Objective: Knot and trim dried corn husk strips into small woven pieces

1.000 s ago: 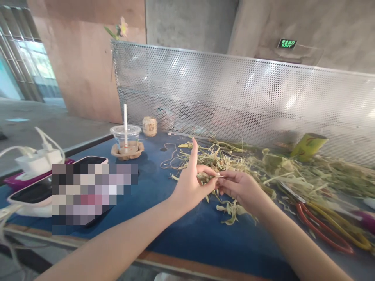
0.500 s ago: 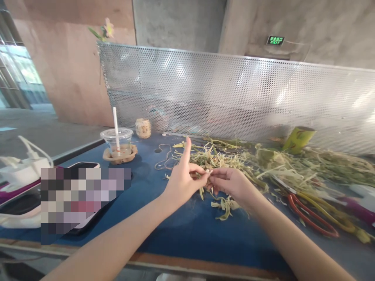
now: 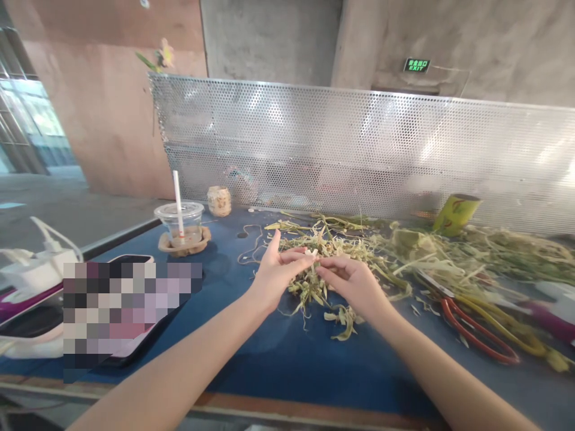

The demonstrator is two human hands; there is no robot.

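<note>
White scrap [image 3: 311, 254] sits mid-frame, in the fingertips, above the near part of a dry leaf pile [image 3: 354, 246]. Left hand [image 3: 271, 276]: thumb and fingers pinching the scrap, one finger pointing up. Right hand [image 3: 357, 280]: fingertips bunched, meeting the left's at the scrap; can't tell if they grip it too. Loose leaf clump [image 3: 345, 320] on the blue table [image 3: 287, 365], just below the right hand in the frame.

Containers:
- Clear plastic cup [image 3: 179, 216], left of centre: lidded, white straw [image 3: 178, 200] through the lid, upright in a cardboard holder [image 3: 196, 244]. Holder hides the cup's base; can't tell how much drink is inside.
- Small beige jar [image 3: 219, 202], right of the cup and a bit farther up the frame: upright, near the perforated metal panel [image 3: 287, 143]. Contents not visible.
- Yellow-green can [image 3: 455, 215], right side of frame: tilted, dark mouth facing up and right, set among stalks [image 3: 507, 254]. Can't make out what's in it.

Red-handled scissors [image 3: 478, 332] at lower right, blades toward the stalks, beside a yellow handle [image 3: 507, 326]. White charger [image 3: 40, 269] at left, on a purple base.
</note>
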